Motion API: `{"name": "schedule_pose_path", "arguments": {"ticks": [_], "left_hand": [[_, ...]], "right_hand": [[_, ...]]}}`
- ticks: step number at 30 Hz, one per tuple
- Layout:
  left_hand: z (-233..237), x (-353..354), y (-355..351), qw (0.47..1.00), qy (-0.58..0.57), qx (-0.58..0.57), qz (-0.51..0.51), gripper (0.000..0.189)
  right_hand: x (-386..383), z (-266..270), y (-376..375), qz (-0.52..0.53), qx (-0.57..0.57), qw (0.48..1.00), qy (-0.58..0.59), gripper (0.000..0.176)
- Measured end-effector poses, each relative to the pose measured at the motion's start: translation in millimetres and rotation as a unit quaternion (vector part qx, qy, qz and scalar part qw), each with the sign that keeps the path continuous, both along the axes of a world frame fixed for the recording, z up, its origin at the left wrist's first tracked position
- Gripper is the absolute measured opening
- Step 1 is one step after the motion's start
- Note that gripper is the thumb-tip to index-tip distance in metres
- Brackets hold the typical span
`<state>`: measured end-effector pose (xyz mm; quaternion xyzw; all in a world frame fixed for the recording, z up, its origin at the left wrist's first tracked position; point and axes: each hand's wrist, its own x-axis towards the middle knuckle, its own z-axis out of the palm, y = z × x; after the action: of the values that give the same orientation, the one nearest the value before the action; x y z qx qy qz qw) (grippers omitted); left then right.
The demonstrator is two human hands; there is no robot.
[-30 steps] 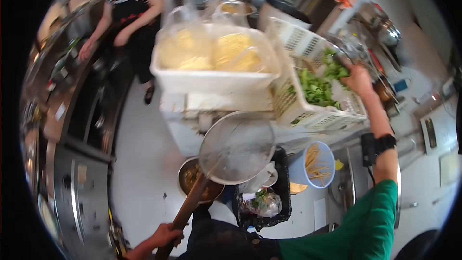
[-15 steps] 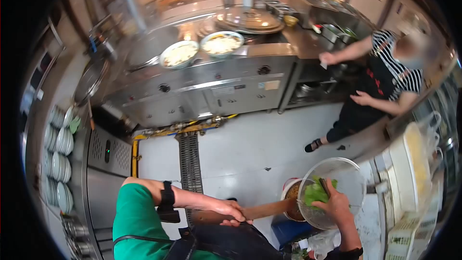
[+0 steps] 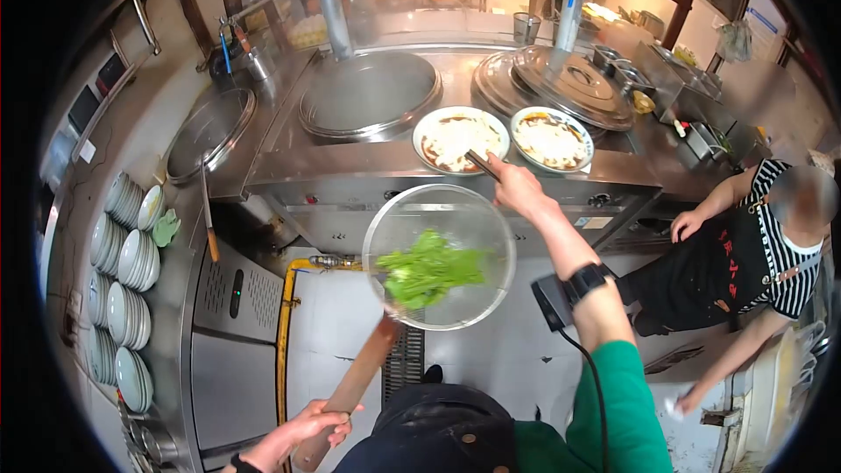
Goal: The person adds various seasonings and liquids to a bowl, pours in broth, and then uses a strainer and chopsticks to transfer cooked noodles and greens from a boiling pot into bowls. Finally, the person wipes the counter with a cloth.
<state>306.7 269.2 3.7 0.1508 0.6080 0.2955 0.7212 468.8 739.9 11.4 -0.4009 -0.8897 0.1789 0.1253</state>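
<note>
My left hand [image 3: 317, 423] is closed round the long wooden handle [image 3: 357, 372] of a round wire-mesh strainer [image 3: 503, 287]. Green leafy vegetables [image 3: 429, 270] lie in the mesh basket, held above the floor in front of the stove. My right hand [image 3: 519, 186] is closed on what look like dark chopsticks [image 3: 479, 160], mostly hidden by the fingers. Their visible end overlaps the near edge of a bowl [image 3: 429, 160] with white and brown food. Beside it on the stove front stands a second similar bowl [image 3: 552, 140].
A large steaming pot [image 3: 368, 96] is set into the stove, with big metal lids [image 3: 574, 83] to its right. At left are stacked plates [image 3: 129, 324] and a wok [image 3: 210, 136]. A co-worker [image 3: 745, 254] in a striped shirt stands at right.
My view has turned left towards the stove. The strainer with the greens has swung from low right to before the bowls. My right hand has moved up from the greens to the left bowl.
</note>
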Motion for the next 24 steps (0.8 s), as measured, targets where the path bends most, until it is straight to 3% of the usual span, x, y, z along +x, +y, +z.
{"name": "schedule_pose_path", "arguments": {"ticks": [4,6,7,8,9,10,11,12,14,16,17,18,19,20,24], "left_hand": [[-4.3,-44.8,-9.8,0.994,-0.008,-0.006,0.105,0.039],[-2.3,-66.5,-5.7,0.988,-0.014,-0.014,0.155,0.040],[-4.2,-79.1,3.3,0.984,-0.028,0.004,0.178,0.040],[-4.8,-91.0,9.9,0.978,-0.040,0.019,0.206,0.041],[-4.7,-103.4,21.7,0.975,-0.052,0.041,0.212,0.043],[-2.0,-115.5,37.7,0.972,-0.045,0.043,0.226,0.043],[3.2,-129.0,56.2,0.965,-0.059,0.047,0.250,0.042],[8.6,-144.4,75.6,0.959,-0.075,0.051,0.270,0.041],[12.2,-179.8,125.4,0.958,-0.083,0.083,0.263,0.040],[11.9,-210.1,178.7,0.955,-0.085,0.110,0.261,0.039],[11.2,-224.4,203.9,0.955,-0.089,0.124,0.255,0.038],[8.4,-240.5,228.7,0.956,-0.093,0.135,0.245,0.037],[4.2,-256.6,247.0,0.957,-0.093,0.128,0.242,0.037],[-0.8,-273.9,266.8,0.956,-0.109,0.124,0.244,0.035],[-26.6,-343.6,341.2,0.948,-0.163,0.113,0.248,0.031]], "right_hand": [[-60.5,-35.1,36.0,-0.007,-0.035,0.999,-0.033,0.047],[-75.4,0.5,32.6,0.006,-0.215,0.976,0.005,0.036],[-84.0,20.2,24.9,0.061,-0.182,0.964,0.183,0.036],[-89.9,51.4,32.7,0.008,-0.166,0.977,0.130,0.036],[-92.3,111.6,13.4,-0.016,-0.144,0.972,0.187,0.035],[-99.3,151.7,-9.7,-0.039,-0.142,0.918,0.368,0.036],[-103.3,179.9,-10.8,0.058,-0.114,0.863,0.489,0.039],[-113.8,198.4,-11.3,0.149,-0.134,0.792,0.576,0.040],[-151.2,198.5,6.9,0.204,-0.129,0.716,0.655,0.036],[-208.1,156.5,28.0,0.132,-0.039,0.816,0.561,0.031],[-228.4,129.1,50.6,0.177,-0.084,0.857,0.477,0.025],[-251.9,87.2,75.7,0.127,-0.006,0.910,0.395,0.024],[-258.0,98.5,71.3,0.112,-0.146,0.939,0.292,0.026],[-272.3,82.1,83.0,0.087,-0.183,0.928,0.313,0.022],[-317.3,78.4,110.3,0.058,-0.046,0.945,0.319,0.016]]}}
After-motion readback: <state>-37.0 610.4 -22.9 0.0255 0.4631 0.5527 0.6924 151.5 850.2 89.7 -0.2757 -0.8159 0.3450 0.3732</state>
